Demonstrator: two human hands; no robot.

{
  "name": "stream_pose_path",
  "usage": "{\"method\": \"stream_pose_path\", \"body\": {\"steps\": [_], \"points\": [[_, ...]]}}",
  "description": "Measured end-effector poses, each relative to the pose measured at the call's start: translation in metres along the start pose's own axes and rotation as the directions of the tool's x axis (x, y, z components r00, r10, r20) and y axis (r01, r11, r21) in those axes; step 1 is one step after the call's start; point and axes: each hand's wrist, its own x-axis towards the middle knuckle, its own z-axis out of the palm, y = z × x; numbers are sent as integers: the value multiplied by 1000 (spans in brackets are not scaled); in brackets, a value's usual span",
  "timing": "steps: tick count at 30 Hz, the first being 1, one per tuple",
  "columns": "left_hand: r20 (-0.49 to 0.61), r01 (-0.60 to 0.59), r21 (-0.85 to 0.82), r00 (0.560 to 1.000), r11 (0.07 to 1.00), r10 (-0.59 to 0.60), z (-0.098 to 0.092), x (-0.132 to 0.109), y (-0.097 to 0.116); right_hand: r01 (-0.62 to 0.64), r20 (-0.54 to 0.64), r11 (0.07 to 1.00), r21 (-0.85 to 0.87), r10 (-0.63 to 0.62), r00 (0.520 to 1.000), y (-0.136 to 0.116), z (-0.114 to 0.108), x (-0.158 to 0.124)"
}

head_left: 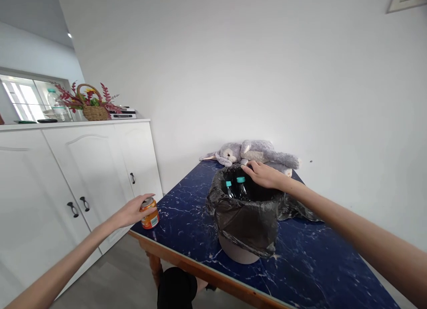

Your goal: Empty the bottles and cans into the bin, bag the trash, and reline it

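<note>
My left hand (135, 209) is wrapped round an orange can (150, 214) that stands at the near left corner of the dark blue marble-patterned table (187, 220). My right hand (263, 174) rests on the far rim of a round bin lined with a black plastic bag (245, 220), fingers curled over the bag's edge. Inside the bin stand two dark bottles with teal caps (235, 186).
A grey plush toy (253, 154) lies at the table's far end against the white wall. A white cabinet (83, 180) with black handles stands left, bearing a flower basket (91, 105). A dark object (176, 289) sits under the table's near edge.
</note>
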Motion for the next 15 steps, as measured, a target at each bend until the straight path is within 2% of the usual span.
{"method": "stream_pose_path", "body": {"steps": [2, 4, 6, 9, 12, 13, 15], "points": [[-102, -16, -43, 995, 999, 11, -4, 0, 14, -3, -7, 1000, 15, 3, 1000, -1, 0, -1], [-242, -59, -123, 970, 991, 28, -16, 0, 42, 4, -20, 999, 35, -3, 1000, -2, 0, -1], [-366, -176, -274, 928, 945, 67, -33, -1, 81, 15, -39, 998, 64, -12, 999, -3, -1, -2], [-481, -434, -480, 857, 763, 184, -54, -3, 153, 25, -72, 991, 128, -16, 997, -6, -4, -3], [-471, -592, -537, 801, 601, 369, -55, -4, 223, 1, -127, 976, 218, 28, 991, -6, -10, -7], [-464, -624, -536, 780, 569, 419, -51, -4, 242, -15, -147, 968, 252, 53, 988, -5, -12, -8], [-402, -647, -515, 762, 563, 508, -39, -3, 270, -43, -176, 947, 319, 104, 979, -1, -15, -12]]}}
